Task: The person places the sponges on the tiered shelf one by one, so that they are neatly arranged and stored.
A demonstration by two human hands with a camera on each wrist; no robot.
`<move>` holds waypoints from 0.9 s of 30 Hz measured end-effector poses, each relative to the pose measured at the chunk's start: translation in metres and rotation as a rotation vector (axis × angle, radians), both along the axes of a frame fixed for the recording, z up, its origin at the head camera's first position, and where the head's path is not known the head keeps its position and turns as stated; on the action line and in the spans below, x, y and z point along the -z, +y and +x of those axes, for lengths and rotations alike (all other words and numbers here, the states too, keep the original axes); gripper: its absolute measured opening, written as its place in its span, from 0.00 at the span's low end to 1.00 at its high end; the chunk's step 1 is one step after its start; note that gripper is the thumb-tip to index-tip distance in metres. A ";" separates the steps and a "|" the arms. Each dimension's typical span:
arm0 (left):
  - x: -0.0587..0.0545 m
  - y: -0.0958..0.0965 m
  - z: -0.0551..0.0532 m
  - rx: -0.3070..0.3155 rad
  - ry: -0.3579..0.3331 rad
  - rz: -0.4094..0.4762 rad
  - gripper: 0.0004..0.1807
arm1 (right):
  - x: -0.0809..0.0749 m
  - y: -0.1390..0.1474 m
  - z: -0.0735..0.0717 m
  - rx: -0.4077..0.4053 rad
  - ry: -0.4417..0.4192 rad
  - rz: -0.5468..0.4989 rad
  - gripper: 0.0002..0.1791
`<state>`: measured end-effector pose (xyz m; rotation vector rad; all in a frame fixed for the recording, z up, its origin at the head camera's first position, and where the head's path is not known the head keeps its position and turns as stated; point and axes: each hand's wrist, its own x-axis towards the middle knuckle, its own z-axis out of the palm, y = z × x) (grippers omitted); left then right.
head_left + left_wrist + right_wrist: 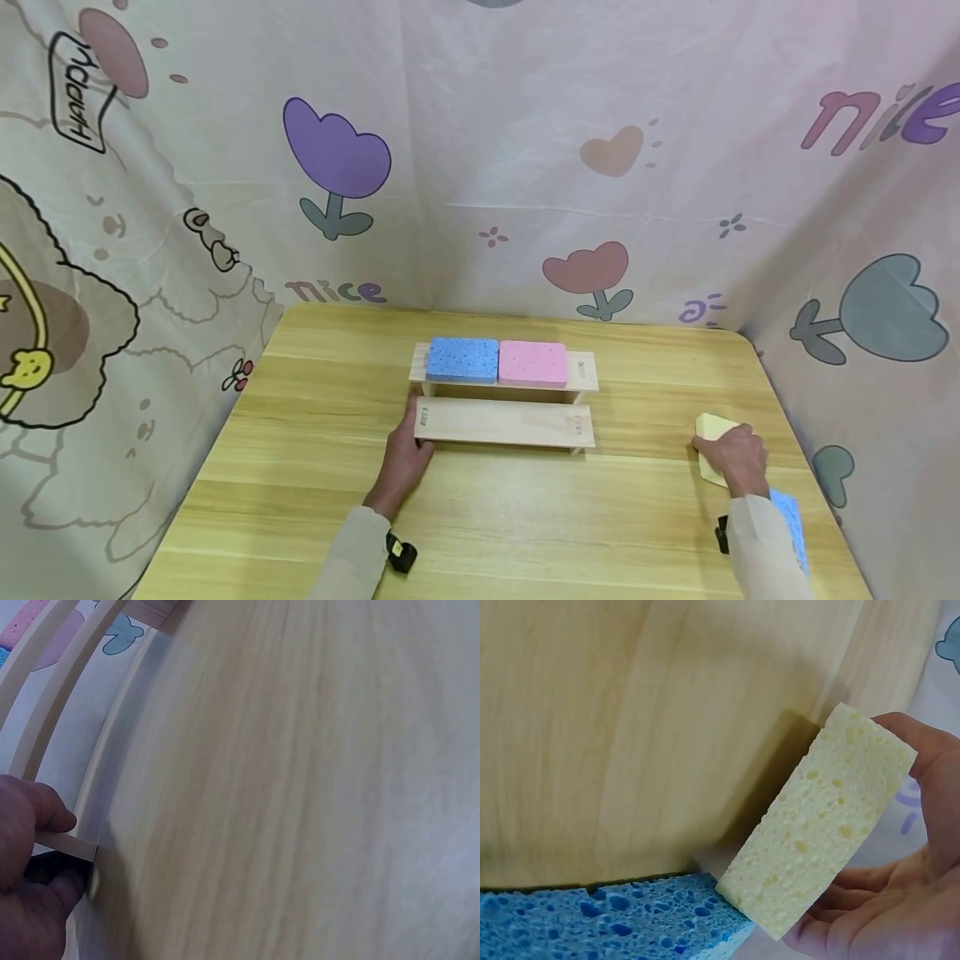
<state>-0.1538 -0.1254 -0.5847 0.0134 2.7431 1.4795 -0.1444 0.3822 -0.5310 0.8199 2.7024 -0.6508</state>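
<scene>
My left hand (405, 454) grips the left end of the front wooden board (502, 422), a low step-like piece on short legs; the left wrist view shows thumb and fingers (52, 806) around its end support. Behind it, a second wooden board (583, 371) bears a blue sponge (462, 358) and a pink sponge (532, 364), side by side. Over at the right, my right hand (738, 458) holds a pale yellow sponge (712, 427) by its sides, tilted in the right wrist view. Close to it lies another blue sponge (615, 922), partly hidden by my sleeve in the head view.
The light wood-grain table (562, 517) has rounded far corners. Printed fabric (480, 150) hangs behind it and along both sides. A black wrist strap device (401, 553) sits on my left wrist.
</scene>
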 end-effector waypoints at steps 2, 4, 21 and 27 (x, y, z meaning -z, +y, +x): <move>0.000 0.000 0.000 0.000 0.004 0.004 0.52 | -0.001 0.000 0.001 -0.005 0.004 0.001 0.46; 0.000 0.000 0.000 0.003 0.010 0.005 0.53 | -0.003 0.001 0.001 -0.021 0.011 0.011 0.46; 0.000 -0.001 -0.001 -0.002 0.022 0.006 0.52 | -0.020 0.001 -0.001 -0.105 -0.021 -0.009 0.46; 0.001 0.000 -0.001 0.001 0.013 0.007 0.53 | -0.028 -0.002 -0.001 -0.150 -0.025 -0.029 0.48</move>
